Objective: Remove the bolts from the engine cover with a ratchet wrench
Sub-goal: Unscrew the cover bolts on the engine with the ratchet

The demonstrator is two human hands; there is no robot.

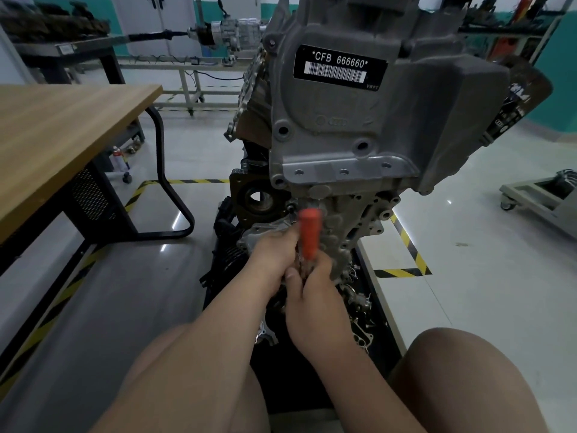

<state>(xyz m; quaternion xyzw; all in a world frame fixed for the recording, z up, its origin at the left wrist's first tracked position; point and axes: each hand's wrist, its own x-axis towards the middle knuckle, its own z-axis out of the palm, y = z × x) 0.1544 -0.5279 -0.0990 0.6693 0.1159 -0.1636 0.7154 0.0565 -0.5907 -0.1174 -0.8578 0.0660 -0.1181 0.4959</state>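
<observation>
**Both hands on ratchet, low on engine front**

Engine (352, 220) stands upright on its stand, dead ahead of me. Grey cast engine cover (337, 132) is at the top of the front face and carries a black barcode label (340, 67) reading *CFB 666660*. Bolt bosses show along the cover's lower flange and left edge.

Ratchet wrench (309, 232) is below the cover, against the lighter lower casting. Its orange grip points up toward the camera and is motion-blurred. The head end is buried between my hands, so I can't tell which fastener it sits on.

My left hand (274, 260) has its fingers curled round the wrench just under the orange grip, coming in from the left. My right hand (315, 295) is clenched on the metal shank lower down, thumb on top and touching the left hand. Both hands are grasping the tool.

Surroundings:
- Wooden table (62, 135) with a black tube frame is to the left, well apart from the engine.
- Yellow-black floor tape (409, 245) runs beside the stand on the right.
- A grey wheeled cart (543, 198) is at far right.
- My bare knee (462, 370) is at lower right.
</observation>
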